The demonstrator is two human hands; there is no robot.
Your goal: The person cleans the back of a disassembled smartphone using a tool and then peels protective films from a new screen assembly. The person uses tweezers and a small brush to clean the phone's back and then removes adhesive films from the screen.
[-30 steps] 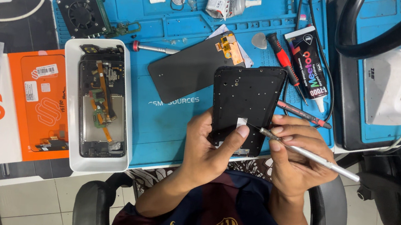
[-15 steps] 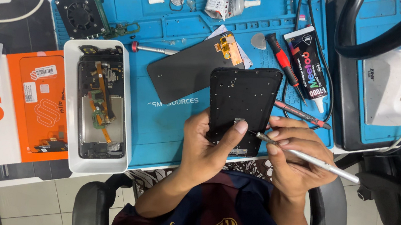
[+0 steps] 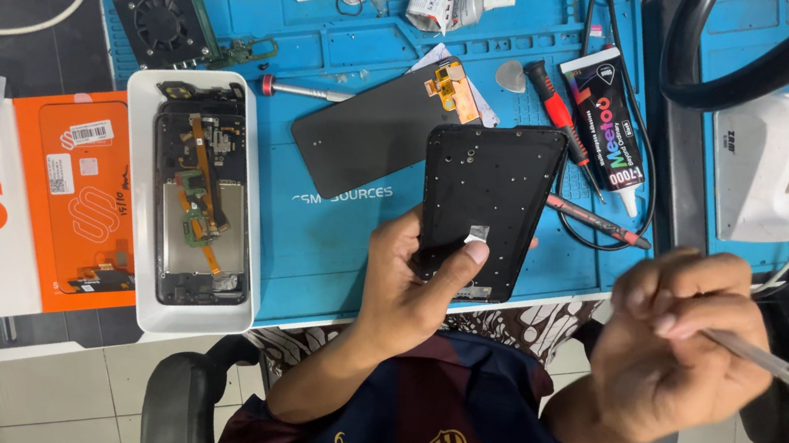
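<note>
Phone frame (image 3: 491, 203) in left hand (image 3: 407, 287); white tray (image 3: 135, 192) holds opened phone (image 3: 200, 209).

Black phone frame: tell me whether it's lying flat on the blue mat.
No, the left hand holds the black phone frame up above the blue mat.

Phone-repair workshop: blue repair mat (image 3: 334, 234), screwdriver (image 3: 556, 106), opened phone (image 3: 201, 209).
</note>
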